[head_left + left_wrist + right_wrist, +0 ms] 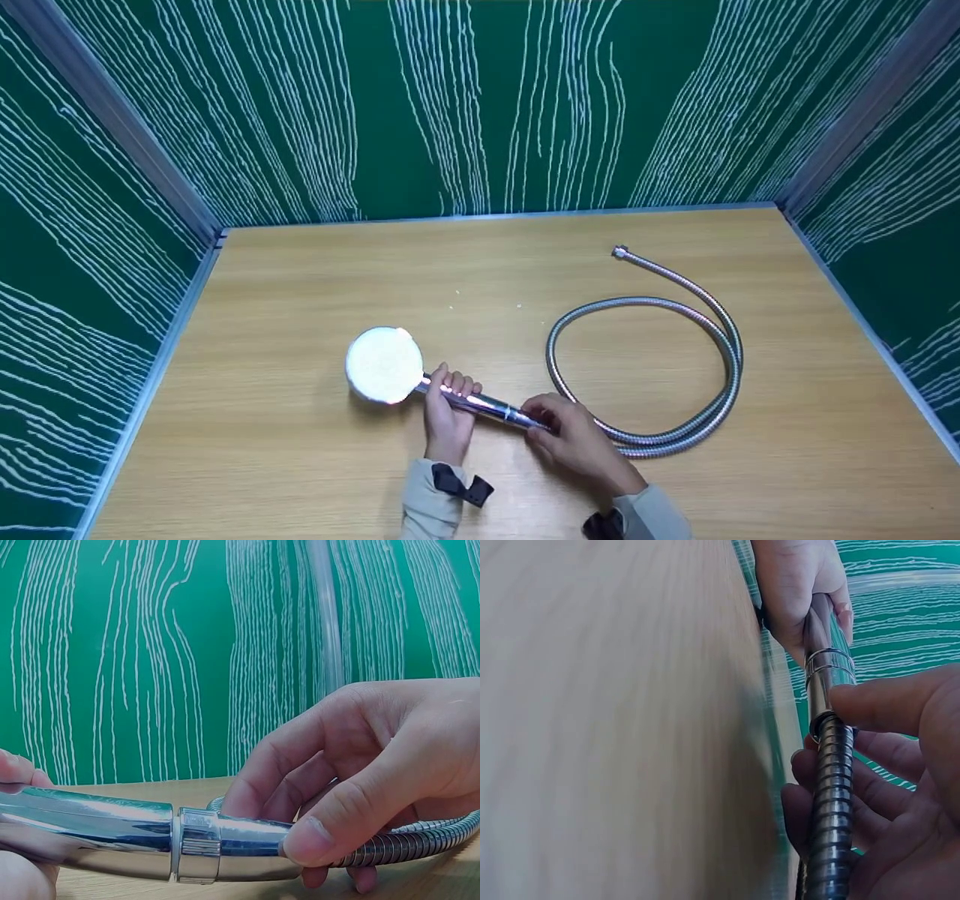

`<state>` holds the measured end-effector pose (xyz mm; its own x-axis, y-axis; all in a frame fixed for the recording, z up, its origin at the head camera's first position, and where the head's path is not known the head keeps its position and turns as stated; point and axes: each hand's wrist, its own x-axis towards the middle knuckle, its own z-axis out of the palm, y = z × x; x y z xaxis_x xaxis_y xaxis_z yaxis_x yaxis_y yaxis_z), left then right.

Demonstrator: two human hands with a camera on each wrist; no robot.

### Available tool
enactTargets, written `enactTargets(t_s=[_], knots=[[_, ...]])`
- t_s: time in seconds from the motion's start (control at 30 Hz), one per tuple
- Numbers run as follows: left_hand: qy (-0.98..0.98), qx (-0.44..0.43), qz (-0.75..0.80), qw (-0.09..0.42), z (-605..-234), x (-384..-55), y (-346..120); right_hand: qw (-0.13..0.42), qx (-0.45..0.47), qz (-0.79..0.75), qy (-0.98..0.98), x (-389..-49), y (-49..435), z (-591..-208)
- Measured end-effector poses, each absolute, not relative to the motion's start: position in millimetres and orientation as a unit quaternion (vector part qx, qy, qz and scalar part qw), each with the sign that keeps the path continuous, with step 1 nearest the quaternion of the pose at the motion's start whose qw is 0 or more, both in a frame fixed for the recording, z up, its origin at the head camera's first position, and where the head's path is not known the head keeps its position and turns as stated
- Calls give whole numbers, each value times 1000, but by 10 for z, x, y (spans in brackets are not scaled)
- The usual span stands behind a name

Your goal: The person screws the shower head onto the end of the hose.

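My left hand (448, 429) grips the chrome handle (105, 832) of a hand shower. Its round head (384, 365) points left, its face washed out by glare. At the handle's other end, a smooth tapered connector (255, 846) meets the ribbed collar. My right hand (576, 442) pinches this connector, thumb on the near side and fingers behind. From the connector runs a ribbed metal shower hose (832, 817), passing over the right fingers. In the right wrist view, the left hand (791, 596) shows beyond the joint.
The hose (637, 301) lies looped on the wooden table (300, 285) at the right, its free end nut (619, 252) toward the back. Small white specks dot the table's middle. Green panels (495, 112) with white wavy lines enclose the back and sides.
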<state>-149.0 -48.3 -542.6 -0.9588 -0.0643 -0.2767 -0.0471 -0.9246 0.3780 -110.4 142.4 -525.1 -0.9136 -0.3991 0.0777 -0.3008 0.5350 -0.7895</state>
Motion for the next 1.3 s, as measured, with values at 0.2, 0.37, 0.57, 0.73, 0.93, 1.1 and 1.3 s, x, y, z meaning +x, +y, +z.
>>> enactTargets(t_s=[0.2,0.37,0.57,0.73,0.93,1.1,1.3], knots=[[-190,147,-971,7,-5423,-1501,-476,52,-209,-436,874,-1114,1430,-5258],[-191,146,-971,8,-5425,-1499,-475,54,-208,-437,873,-1113,1432,-5260],[-195,139,-971,8,-5440,-1501,-479,46,-203,-439,874,-1102,1425,-5255],[-194,140,-971,8,-5438,-1498,-479,39,-206,-446,870,-1101,1431,-5260],[-186,141,-972,6,-5433,-1497,-481,7,-223,-449,865,-1103,1440,-5292],[-188,142,-972,7,-5436,-1497,-483,7,-222,-450,865,-1103,1442,-5300],[-192,138,-972,6,-5445,-1499,-485,20,-217,-452,865,-1103,1440,-5285]])
